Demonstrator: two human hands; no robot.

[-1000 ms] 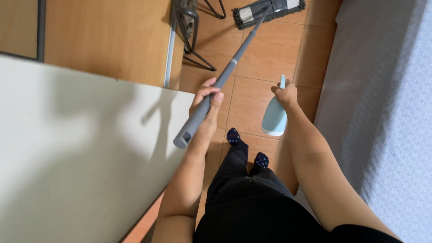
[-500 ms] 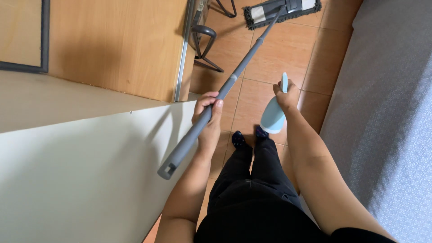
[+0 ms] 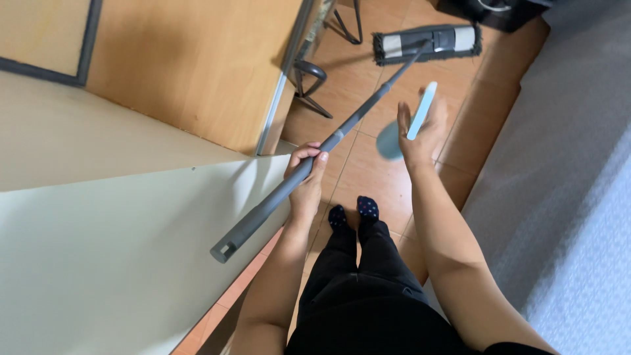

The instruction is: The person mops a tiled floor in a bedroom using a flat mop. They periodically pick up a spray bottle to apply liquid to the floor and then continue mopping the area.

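While the person stands on the brown tiled floor [image 3: 368,177] in dark trousers and dotted dark socks [image 3: 351,213], pretty much everything sits around two hands and a mop. Biggest thing in view is the pale counter [image 3: 98,263] filling the lower left, with a wooden panel [image 3: 190,72] behind it. Over on the right there's a grey bed [image 3: 565,164] running along the edge of the tiles.

Next down in size is the mop: its long grey mop handle [image 3: 342,135] runs diagonally from the open end hanging over the counter's corner, up past both hands, to the flat mop head [image 3: 427,43] lying on the floor well ahead of the feet, near some black metal legs [image 3: 309,85].

The left hand [image 3: 305,181] is wrapped around the handle roughly mid-shaft, fingers curled over the top, so the head is way out in front of it. The right hand [image 3: 420,131] is off the mop, just to the right of the shaft, gripping a light blue dustpan [image 3: 404,128] by its slim handle, pan part hanging blurry beside the palm.
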